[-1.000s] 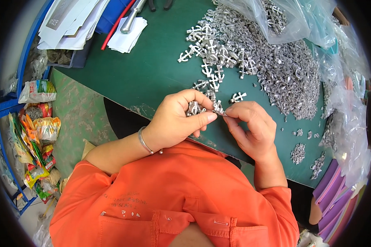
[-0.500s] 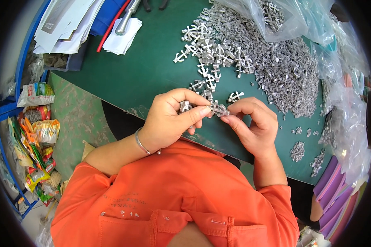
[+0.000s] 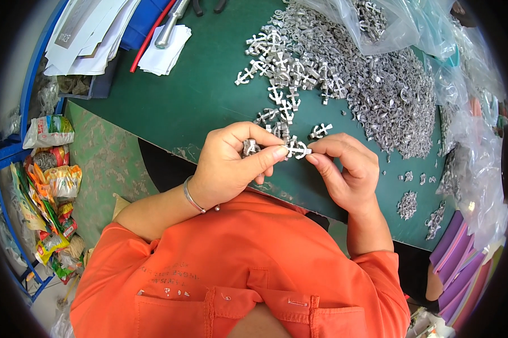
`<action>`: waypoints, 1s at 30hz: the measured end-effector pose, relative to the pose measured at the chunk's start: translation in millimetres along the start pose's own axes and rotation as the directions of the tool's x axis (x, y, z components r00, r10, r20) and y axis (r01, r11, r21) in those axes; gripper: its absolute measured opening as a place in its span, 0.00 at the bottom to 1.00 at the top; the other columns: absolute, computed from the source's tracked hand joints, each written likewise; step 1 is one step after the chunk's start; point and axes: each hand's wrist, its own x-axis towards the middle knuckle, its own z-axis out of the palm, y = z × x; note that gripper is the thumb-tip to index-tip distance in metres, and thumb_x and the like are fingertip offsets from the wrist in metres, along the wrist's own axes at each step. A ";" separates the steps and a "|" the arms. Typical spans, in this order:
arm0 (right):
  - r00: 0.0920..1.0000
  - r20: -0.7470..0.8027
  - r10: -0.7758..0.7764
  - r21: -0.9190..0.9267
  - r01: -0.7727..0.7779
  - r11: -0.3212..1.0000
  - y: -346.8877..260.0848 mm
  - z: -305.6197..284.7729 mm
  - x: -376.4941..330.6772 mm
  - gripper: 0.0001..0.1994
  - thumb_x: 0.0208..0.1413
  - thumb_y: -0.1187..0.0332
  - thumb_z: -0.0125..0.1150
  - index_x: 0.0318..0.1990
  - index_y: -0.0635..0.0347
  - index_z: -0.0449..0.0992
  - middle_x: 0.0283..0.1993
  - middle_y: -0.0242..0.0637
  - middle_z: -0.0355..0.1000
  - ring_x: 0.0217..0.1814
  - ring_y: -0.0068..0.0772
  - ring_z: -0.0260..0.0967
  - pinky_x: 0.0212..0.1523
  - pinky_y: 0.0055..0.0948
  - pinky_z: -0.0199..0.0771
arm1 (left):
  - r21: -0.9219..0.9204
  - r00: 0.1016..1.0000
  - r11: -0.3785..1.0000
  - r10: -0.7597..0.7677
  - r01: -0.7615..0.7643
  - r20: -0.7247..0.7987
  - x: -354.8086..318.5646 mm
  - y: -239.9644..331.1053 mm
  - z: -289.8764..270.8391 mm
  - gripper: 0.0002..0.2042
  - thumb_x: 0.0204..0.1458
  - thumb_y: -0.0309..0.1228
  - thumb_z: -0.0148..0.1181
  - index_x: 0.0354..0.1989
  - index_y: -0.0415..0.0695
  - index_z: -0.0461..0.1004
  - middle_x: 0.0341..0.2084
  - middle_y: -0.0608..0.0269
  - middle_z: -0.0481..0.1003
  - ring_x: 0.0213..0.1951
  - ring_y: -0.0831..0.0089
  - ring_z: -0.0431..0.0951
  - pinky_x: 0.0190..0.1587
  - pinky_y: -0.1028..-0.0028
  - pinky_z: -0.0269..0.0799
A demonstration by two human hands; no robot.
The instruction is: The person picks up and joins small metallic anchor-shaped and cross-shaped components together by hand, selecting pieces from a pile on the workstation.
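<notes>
Between my two hands, low over the near edge of the green table, is a silver anchor-shaped metal piece. My left hand pinches one end of it with thumb and forefinger. At its other end, the thumb and forefinger of my right hand are closed on it. Another small metal piece shows against the curled fingers of my left hand. A single anchor piece lies just beyond my right fingertips. Several more anchors lie in a loose cluster farther up the table.
A large heap of small grey metal pieces covers the far right, with clear plastic bags over its edge. Smaller piles sit at the right. White paper, a metal-handled tool and a red rod lie at the far left.
The anchor piece between my fingers has turned, so its curved arms now show more clearly. Both hands stay almost in the same place.
</notes>
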 end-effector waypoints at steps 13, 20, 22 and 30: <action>0.991 0.060 0.116 0.065 -0.120 0.991 3.1 1.9 -1.2 0.04 0.44 0.77 0.62 0.30 0.65 0.74 0.24 0.38 0.70 0.23 0.28 0.68 0.23 0.21 0.66 | 0.346 0.889 0.819 0.428 -0.458 0.163 0.7 -11.7 -4.5 0.07 0.41 0.16 0.62 0.27 0.37 0.71 0.27 0.60 0.73 0.25 0.80 0.73 0.26 0.82 0.68; 0.916 0.107 0.386 0.329 -0.399 0.856 1.1 5.1 -7.2 0.04 0.49 0.75 0.59 0.31 0.67 0.75 0.26 0.33 0.71 0.24 0.18 0.67 0.24 0.17 0.66 | 0.306 0.889 0.837 0.403 -0.454 0.217 1.6 -14.3 -2.1 0.08 0.39 0.16 0.63 0.26 0.38 0.70 0.26 0.61 0.73 0.25 0.80 0.73 0.26 0.83 0.69; 0.828 0.234 0.510 0.521 -0.549 0.653 -0.1 4.5 -7.1 0.05 0.52 0.73 0.56 0.32 0.67 0.74 0.28 0.32 0.71 0.25 0.18 0.68 0.24 0.16 0.67 | 0.238 0.958 0.937 0.215 -0.257 0.187 -2.2 -9.7 0.7 0.09 0.40 0.16 0.63 0.29 0.38 0.70 0.26 0.62 0.73 0.25 0.81 0.73 0.25 0.84 0.69; 0.740 0.370 0.561 0.538 -0.663 0.520 3.3 -1.7 -5.6 0.08 0.54 0.72 0.54 0.36 0.69 0.74 0.26 0.31 0.72 0.25 0.16 0.68 0.25 0.15 0.68 | 0.090 0.983 0.994 -0.074 0.059 0.170 -4.2 -2.5 7.5 0.14 0.44 0.19 0.60 0.42 0.36 0.68 0.24 0.68 0.71 0.25 0.85 0.69 0.27 0.85 0.67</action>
